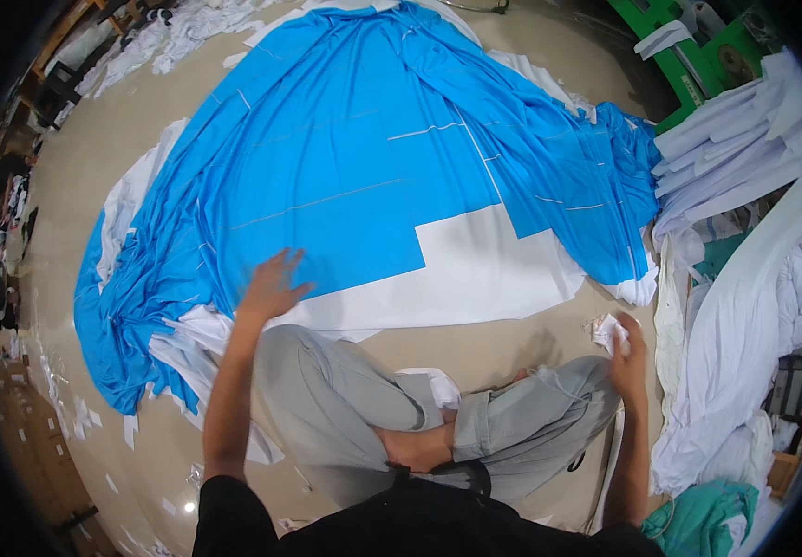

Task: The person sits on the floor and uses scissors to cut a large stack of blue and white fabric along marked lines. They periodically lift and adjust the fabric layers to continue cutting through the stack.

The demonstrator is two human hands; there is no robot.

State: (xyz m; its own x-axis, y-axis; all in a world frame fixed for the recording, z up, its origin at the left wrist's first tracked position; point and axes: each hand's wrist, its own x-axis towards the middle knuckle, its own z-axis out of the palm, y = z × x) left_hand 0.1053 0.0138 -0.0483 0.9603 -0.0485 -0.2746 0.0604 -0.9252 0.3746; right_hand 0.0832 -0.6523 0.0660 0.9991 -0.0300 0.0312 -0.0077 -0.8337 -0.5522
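Note:
A large bright blue fabric (326, 148) with thin pale lines lies spread and rumpled on the floor before me, over white material (494, 278) that shows at its lower edge. My left hand (277, 283), slightly blurred, is spread open over the blue fabric's lower left part, near the border with the white; whether it touches the cloth I cannot tell. My right hand (625, 345) holds a small crumpled white scrap (609, 331) beside my right knee. I sit cross-legged in grey trousers (317, 390).
Piles of white fabric (735, 278) run along the right, with a teal bundle (698, 520) at lower right. A green machine (735, 70) stands at the upper right. White scraps (141, 51) lie at the upper left; brown boxes (34, 436) line the left edge.

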